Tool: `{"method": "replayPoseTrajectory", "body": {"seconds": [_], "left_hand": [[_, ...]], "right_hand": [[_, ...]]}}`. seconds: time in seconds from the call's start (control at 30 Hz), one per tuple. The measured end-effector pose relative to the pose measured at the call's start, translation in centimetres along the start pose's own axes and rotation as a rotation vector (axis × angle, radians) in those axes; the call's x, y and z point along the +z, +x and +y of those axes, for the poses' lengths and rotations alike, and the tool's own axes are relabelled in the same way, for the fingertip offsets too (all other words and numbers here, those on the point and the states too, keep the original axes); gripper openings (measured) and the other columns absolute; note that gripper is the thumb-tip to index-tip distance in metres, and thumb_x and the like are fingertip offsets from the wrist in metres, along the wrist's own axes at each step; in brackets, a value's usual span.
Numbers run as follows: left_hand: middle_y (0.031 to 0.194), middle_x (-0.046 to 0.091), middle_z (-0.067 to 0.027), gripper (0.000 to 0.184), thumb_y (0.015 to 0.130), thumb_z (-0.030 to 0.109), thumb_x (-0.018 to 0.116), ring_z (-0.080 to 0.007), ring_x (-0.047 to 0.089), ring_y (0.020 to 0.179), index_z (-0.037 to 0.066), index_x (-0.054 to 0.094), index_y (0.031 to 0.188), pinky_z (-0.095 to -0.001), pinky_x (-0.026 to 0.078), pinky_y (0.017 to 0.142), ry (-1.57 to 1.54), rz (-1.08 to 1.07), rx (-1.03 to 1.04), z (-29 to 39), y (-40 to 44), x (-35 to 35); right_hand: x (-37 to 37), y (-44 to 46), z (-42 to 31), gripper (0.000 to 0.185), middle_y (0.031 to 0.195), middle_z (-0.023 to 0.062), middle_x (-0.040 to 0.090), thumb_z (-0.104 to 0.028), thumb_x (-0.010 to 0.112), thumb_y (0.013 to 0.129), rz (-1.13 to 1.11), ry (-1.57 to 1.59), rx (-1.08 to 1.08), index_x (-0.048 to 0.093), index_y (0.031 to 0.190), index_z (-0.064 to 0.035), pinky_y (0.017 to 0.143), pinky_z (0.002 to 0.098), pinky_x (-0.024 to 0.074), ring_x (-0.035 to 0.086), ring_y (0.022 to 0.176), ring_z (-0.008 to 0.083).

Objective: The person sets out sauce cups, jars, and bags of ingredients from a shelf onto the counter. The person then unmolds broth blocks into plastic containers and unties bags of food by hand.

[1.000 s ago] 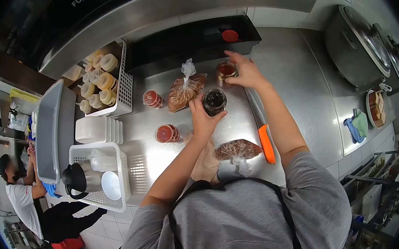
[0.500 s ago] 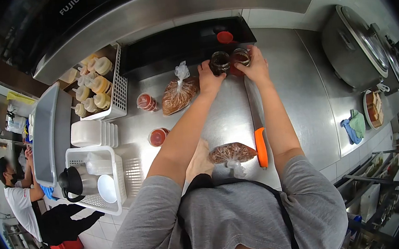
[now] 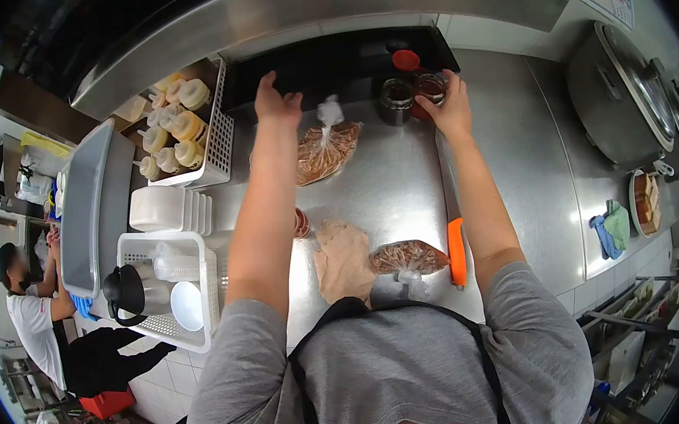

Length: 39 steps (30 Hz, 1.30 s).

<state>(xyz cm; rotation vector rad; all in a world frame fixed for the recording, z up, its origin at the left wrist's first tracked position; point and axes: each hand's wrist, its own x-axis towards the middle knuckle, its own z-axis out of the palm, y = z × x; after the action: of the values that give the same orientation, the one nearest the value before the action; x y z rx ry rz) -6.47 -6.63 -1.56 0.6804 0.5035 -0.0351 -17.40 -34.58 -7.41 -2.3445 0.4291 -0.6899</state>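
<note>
My right hand (image 3: 448, 107) is wrapped round the right side of a glass jar with reddish contents (image 3: 429, 89). Touching or nearly touching it on the left stands a jar with dark contents (image 3: 396, 102). My left hand (image 3: 276, 104) is in the air with its fingers apart, holding nothing, left of a knotted clear bag of brown shreds (image 3: 327, 149). Below my left forearm's right edge, part of a red-topped cup (image 3: 301, 224) shows. A second bag of brown shreds (image 3: 409, 257) lies near the front edge beside an orange handle (image 3: 457, 253).
A black tray (image 3: 310, 72) with a red round item (image 3: 405, 60) stands behind. Left are a basket of squeeze bottles (image 3: 222, 141), white containers (image 3: 161, 209), a basket with a jug (image 3: 210, 282) and a co-worker (image 3: 35, 323). A cooker (image 3: 615, 104) and cloths (image 3: 609, 227) are right.
The two jars were brought together at the black tray's front edge. My left hand has let go of the dark jar and moved left; my right hand stays on the reddish jar.
</note>
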Motion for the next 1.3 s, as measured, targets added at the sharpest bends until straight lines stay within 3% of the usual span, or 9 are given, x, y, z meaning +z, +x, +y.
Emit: {"method": "replayPoseTrajectory", "body": {"seconds": [0.23,0.3,0.4,0.73,0.8,0.87,1.03,1.17,1.3], "left_hand": [[0.137,0.040,-0.0198,0.053,0.088,0.027,0.049,-0.0347,0.027,0.133,0.007,0.033,0.134,-0.0491,0.004,0.112,0.109,-0.076,-0.021,2.9,2.8,-0.6],[0.137,0.040,-0.0198,0.053,0.087,0.026,0.050,-0.0351,0.028,0.132,0.006,0.034,0.133,-0.0491,0.005,0.112,0.117,-0.103,-0.008,2.7,2.3,-0.2],[0.138,0.039,-0.0200,0.052,0.086,0.024,0.052,-0.0366,0.030,0.131,0.005,0.035,0.132,-0.0491,0.005,0.112,0.123,-0.098,0.011,2.1,2.3,-0.1],[0.137,0.033,-0.0234,0.064,0.089,0.021,0.052,-0.0380,0.019,0.133,-0.003,0.018,0.138,-0.0488,0.015,0.111,-0.037,-0.076,0.011,5.3,-5.1,-0.1],[0.139,0.022,-0.0251,0.062,0.086,0.017,0.056,-0.0322,0.024,0.133,-0.009,0.024,0.133,-0.0462,0.023,0.108,-0.049,-0.342,0.020,6.9,-10.1,-1.7],[0.140,0.025,-0.0237,0.066,0.088,0.015,0.054,-0.0315,0.026,0.133,-0.006,0.017,0.138,-0.0452,0.024,0.109,0.020,-0.512,0.157,8.8,-14.7,-4.0],[0.146,0.021,-0.0145,0.062,0.090,0.013,0.053,-0.0278,0.031,0.131,0.004,0.020,0.142,-0.0395,0.026,0.107,0.642,-0.193,0.757,9.1,-19.5,-13.1],[0.147,0.021,-0.0129,0.063,0.088,0.007,0.054,-0.0271,0.033,0.129,0.004,0.021,0.142,-0.0379,0.029,0.105,0.805,-0.043,0.656,5.9,-20.2,-22.5],[0.146,0.021,-0.0122,0.065,0.082,0.002,0.058,-0.0295,0.037,0.125,0.007,0.027,0.139,-0.0382,0.040,0.095,1.100,-0.026,0.536,3.3,-22.6,-27.9]], "right_hand": [[0.1,-2.9,-2.7,0.060,0.103,0.0108,0.056,-0.036,0.081,0.062,0.450,-0.210,-0.251,0.053,0.108,-0.0101,0.069,0.0382,0.0463,0.058,0.086,0.0278],[1.8,-3.4,-1.7,0.039,0.078,0.0089,0.058,-0.031,0.081,0.063,0.034,0.163,-0.148,0.055,0.080,-0.0081,0.059,0.0386,0.0438,0.057,0.068,0.0272],[3.4,-3.8,-2.7,0.039,0.061,0.0074,0.053,-0.027,0.080,0.065,0.055,0.081,-0.169,0.046,0.064,-0.0061,0.055,0.0384,0.0428,0.054,0.057,0.0290],[1.3,-3.4,-3.0,0.039,0.069,0.0091,0.057,-0.032,0.077,0.068,-0.123,0.006,-0.125,0.047,0.071,-0.0074,0.058,0.0398,0.0428,0.056,0.066,0.0301],[-2.1,-4.2,-2.6,0.043,0.071,0.0098,0.060,-0.045,0.073,0.069,-0.397,-0.164,-0.082,0.053,0.073,-0.0070,0.059,0.0390,0.0439,0.058,0.068,0.0294],[-5.6,-6.1,-0.2,0.055,0.071,0.0100,0.061,-0.060,0.068,0.066,-0.675,-0.370,0.004,0.059,0.072,-0.0060,0.060,0.0380,0.0448,0.059,0.068,0.0279],[-13.4,-14.8,1.0,0.074,0.058,0.0082,0.059,-0.079,0.054,0.062,-1.035,-0.454,0.103,0.061,0.060,-0.0053,0.054,0.0350,0.0453,0.060,0.059,0.0243],[-13.5,-20.5,-0.4,0.050,0.070,0.0101,0.061,-0.050,0.074,0.064,-0.833,-0.401,0.252,0.053,0.077,-0.0062,0.061,0.0369,0.0475,0.061,0.067,0.0278],[-13.9,-21.7,1.7,0.044,0.092,0.0145,0.061,-0.023,0.071,0.067,-0.561,-0.355,0.217,0.046,0.099,-0.0069,0.070,0.0417,0.0484,0.061,0.081,0.0341]]}}
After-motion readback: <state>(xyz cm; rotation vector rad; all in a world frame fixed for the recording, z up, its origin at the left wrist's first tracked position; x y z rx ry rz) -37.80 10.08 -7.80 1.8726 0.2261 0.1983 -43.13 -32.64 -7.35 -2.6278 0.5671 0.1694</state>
